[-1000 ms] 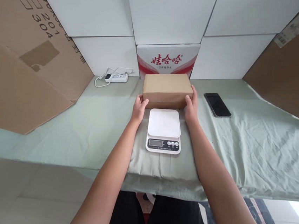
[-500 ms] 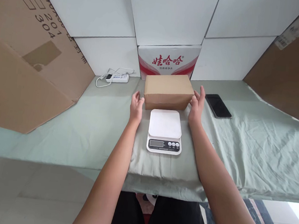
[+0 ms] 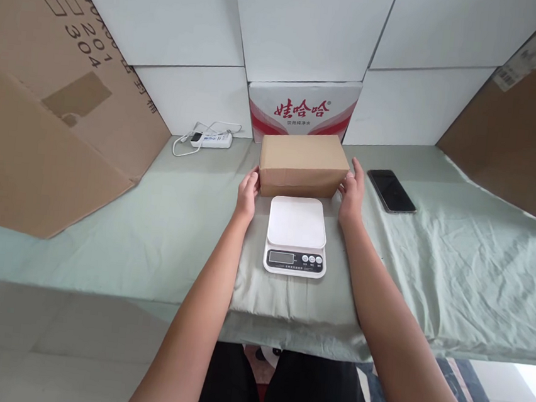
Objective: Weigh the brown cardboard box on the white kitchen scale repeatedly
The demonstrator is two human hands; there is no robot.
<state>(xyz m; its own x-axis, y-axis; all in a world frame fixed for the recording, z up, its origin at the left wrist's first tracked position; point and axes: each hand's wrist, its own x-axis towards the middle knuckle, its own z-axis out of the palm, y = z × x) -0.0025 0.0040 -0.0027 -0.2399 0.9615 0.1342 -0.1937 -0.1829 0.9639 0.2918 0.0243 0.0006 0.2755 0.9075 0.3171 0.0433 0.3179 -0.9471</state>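
A small brown cardboard box (image 3: 304, 161) rests on the green cloth-covered table (image 3: 456, 263), just behind a white digital kitchen scale (image 3: 297, 234). My left hand (image 3: 248, 193) presses against the box's left end. My right hand (image 3: 353, 193) is flat against its right end, so the box is clasped between my two palms. The scale's platform is bare and its display and buttons face me.
A black phone (image 3: 391, 190) lies to the right of the box. A white power strip (image 3: 210, 138) with a cable sits at the back left. A red-and-white printed carton (image 3: 303, 108) and white boxes form the back wall. Large brown cardboard sheets (image 3: 44, 110) lean at both sides.
A second ago both hands gripped the box ends. Half a second ago they had drawn apart from it with fingers spread. Now they are back against its two ends.
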